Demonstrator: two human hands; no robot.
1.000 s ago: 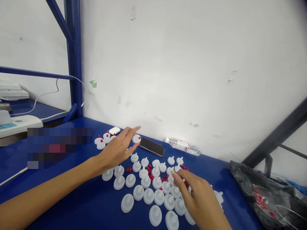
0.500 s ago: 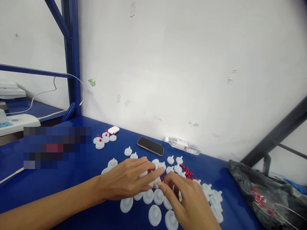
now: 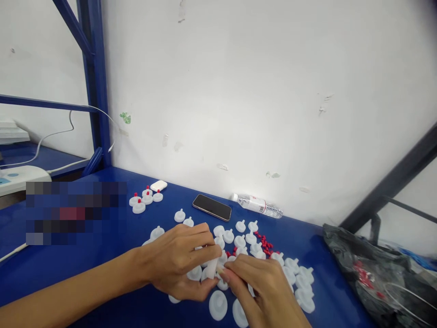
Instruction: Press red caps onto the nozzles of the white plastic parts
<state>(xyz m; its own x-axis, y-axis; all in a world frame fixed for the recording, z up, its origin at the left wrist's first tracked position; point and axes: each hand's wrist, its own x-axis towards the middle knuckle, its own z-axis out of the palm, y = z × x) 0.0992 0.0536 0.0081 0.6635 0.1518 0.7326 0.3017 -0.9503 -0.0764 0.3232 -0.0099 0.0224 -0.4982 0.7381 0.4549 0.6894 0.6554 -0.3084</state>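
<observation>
My left hand (image 3: pixel 182 262) grips a white round spout cap (image 3: pixel 212 268) on its edge between thumb and fingers, its spout side towards the right. At that side the fingertips of my right hand (image 3: pixel 268 284) are pinched together; whatever they hold is hidden. Beneath and around both hands lie many loose white spout caps (image 3: pixel 217 305), some covered by the hands. Small red tips (image 3: pixel 264 241) are scattered among them, mostly beyond my right hand. Further left stands a group of white caps with red tips on their spouts (image 3: pixel 139 207).
A phone (image 3: pixel 211 207) and a clear plastic bottle (image 3: pixel 257 205) lie near the wall, with a small white case (image 3: pixel 159 186) to their left. On the right sits a black plastic bag (image 3: pixel 362 269) with red pieces inside. A power strip (image 3: pixel 25 177) is at far left.
My left fingers and thumb have closed round a white cap that is now plainly visible on edge. My right fingertips stay pinched close beside it. The view has shifted slightly.
</observation>
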